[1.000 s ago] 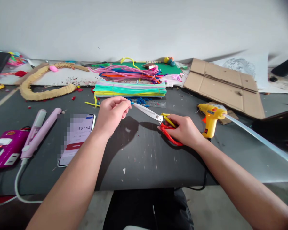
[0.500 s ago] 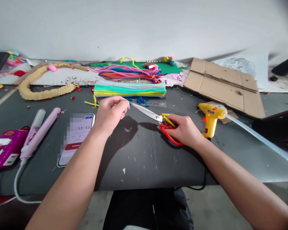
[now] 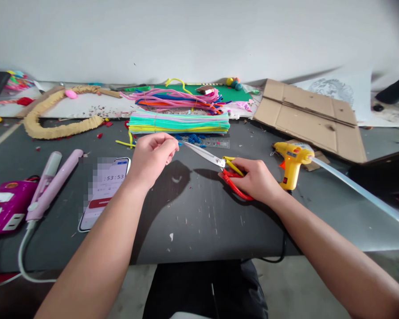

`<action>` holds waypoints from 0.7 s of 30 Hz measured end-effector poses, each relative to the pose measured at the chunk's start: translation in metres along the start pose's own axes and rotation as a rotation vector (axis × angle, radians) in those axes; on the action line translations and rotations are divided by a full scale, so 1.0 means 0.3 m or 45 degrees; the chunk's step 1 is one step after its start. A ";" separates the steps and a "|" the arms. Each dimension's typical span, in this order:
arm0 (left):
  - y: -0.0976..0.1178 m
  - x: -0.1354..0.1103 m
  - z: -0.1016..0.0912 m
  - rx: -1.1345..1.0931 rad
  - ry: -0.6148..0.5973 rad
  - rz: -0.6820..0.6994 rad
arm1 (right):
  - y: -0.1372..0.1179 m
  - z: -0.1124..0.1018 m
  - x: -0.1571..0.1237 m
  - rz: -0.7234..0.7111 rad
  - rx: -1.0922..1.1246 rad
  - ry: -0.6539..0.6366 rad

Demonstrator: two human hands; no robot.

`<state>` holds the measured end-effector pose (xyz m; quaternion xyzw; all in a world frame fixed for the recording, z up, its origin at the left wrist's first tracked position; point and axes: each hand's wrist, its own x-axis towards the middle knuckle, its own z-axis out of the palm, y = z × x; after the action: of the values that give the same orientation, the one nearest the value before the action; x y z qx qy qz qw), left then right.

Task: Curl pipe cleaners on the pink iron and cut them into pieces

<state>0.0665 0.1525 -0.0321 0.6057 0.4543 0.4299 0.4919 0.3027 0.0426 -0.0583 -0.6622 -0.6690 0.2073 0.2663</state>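
My left hand [image 3: 155, 157] is closed in a pinch over the table. A tiny blue tip of what looks like a pipe cleaner [image 3: 180, 144] shows at its fingertips; the rest is hidden by the fingers. In my right hand [image 3: 257, 179] are scissors [image 3: 204, 153] with one red and one yellow handle. Their blades point left and end just beside the blue tip. Behind the hands lie several short blue pipe cleaner pieces [image 3: 195, 139] on a clear ruler [image 3: 223, 144]. A bundle of turquoise, yellow and lilac pipe cleaners [image 3: 179, 122] is stretched out beyond them.
A yellow glue gun [image 3: 291, 161] with a long glue stick stands right of my right hand, near flattened cardboard [image 3: 309, 117]. To the left are a phone [image 3: 108, 190], a pink hair straightener [image 3: 55, 188] and a purple device [image 3: 11, 206]. Pink pipe cleaners [image 3: 176, 98] lie further back.
The scissor blades have come slightly away from my left fingertips, and the gap between them looks a little wider. Both hands stay in nearly the same place.
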 end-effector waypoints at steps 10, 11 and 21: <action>0.004 -0.005 0.003 -0.037 -0.006 0.034 | 0.003 0.004 -0.009 -0.045 -0.033 0.020; 0.004 -0.005 0.003 -0.037 -0.009 0.030 | 0.003 0.005 -0.009 -0.047 -0.036 0.019; 0.007 -0.004 0.004 -0.068 -0.025 0.003 | -0.008 0.003 -0.011 -0.041 -0.066 0.011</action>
<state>0.0677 0.1507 -0.0303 0.5971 0.4371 0.4366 0.5117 0.3001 0.0392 -0.0577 -0.6588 -0.6837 0.1827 0.2552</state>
